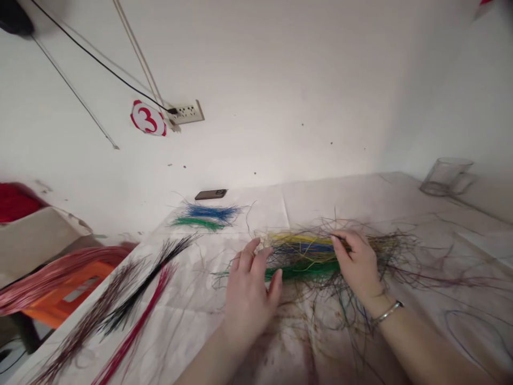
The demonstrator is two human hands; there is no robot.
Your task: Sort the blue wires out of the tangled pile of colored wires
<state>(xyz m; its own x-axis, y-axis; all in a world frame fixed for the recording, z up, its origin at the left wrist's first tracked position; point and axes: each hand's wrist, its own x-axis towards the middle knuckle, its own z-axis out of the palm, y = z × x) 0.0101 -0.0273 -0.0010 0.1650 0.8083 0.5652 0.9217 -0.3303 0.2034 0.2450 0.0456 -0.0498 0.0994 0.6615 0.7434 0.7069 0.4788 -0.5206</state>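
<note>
In the head view, a wire heap of yellow, blue, green and dark strands lies about midway across the tabletop, with loose ends straggling toward the right edge. The left hand rests open on the heap's left end, fingers lightly spread and gripping nothing, while the right hand, a bracelet on its wrist, curls over the middle with its fingertips pinched on a few thin strands. Sorted blue and green strands lie by the far edge near a phone, black and red strands run along the left edge, and a glass jug stands in the far right corner.
</note>
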